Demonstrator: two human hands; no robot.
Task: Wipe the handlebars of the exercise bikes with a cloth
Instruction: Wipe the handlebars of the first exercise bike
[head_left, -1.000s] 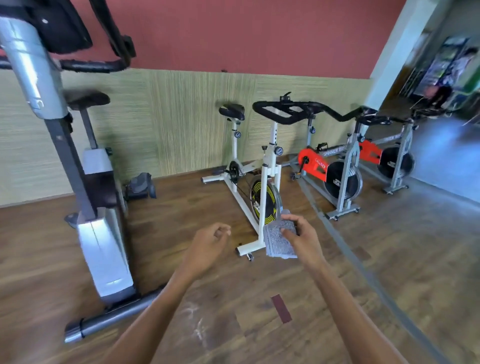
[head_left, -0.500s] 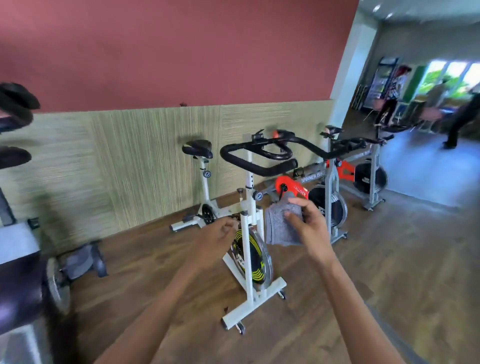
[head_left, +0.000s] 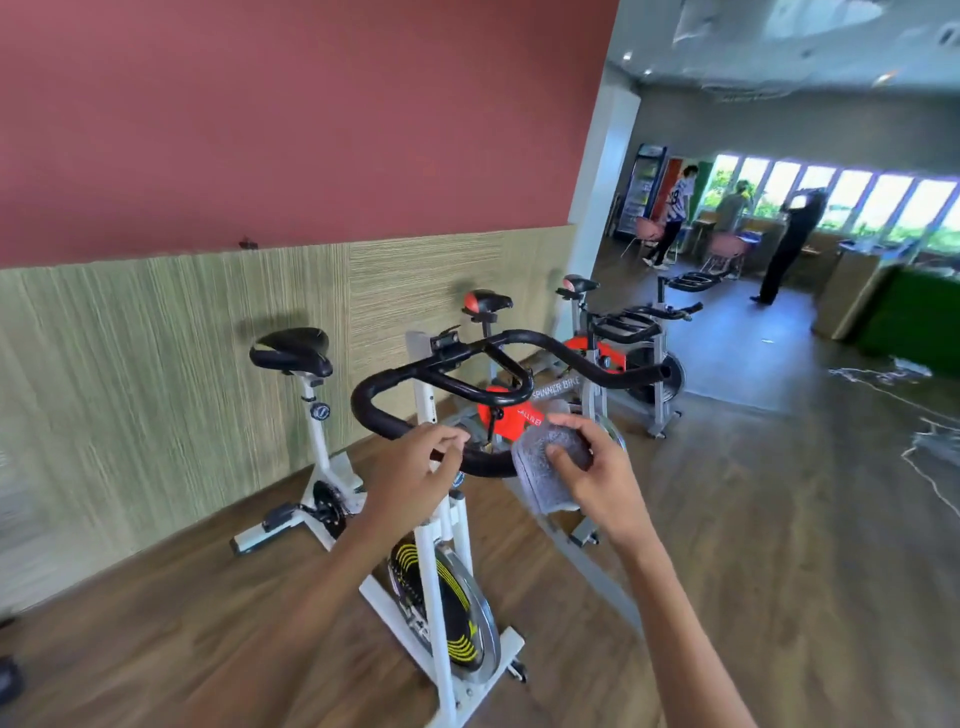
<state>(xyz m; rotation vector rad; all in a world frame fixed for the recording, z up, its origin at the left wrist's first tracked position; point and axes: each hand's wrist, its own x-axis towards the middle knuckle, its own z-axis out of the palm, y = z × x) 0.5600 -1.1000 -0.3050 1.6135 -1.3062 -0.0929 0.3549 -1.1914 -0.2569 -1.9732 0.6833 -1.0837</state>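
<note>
1. Where the wooden floor (head_left: 779, 545) meets the panelled wall (head_left: 156, 395), a white exercise bike (head_left: 434, 566) stands. Its frame is square painted tube and its flywheel (head_left: 460, 618) is a metal disc marked yellow on black.
2. Its handlebars (head_left: 441, 382) are black, smooth and round in section, bent into a closed loop with two long horns.
3. A grey cloth (head_left: 543, 467), nubbly like towelling and folded into a thick pad, is held upright just beside the near end of that loop. Whether it touches the bar is unclear.
4. The right hand (head_left: 602, 486) holds the cloth with the thumb flat on its near face and the fingers curled over its top edge.
5. The left hand (head_left: 410, 480) sits at the loop's near curve, knuckles up and fingers loosely hooked. I cannot tell whether they close on the bar.
6. Red-framed bikes (head_left: 506, 418) stand further along the same wall edge of the floor.
</note>
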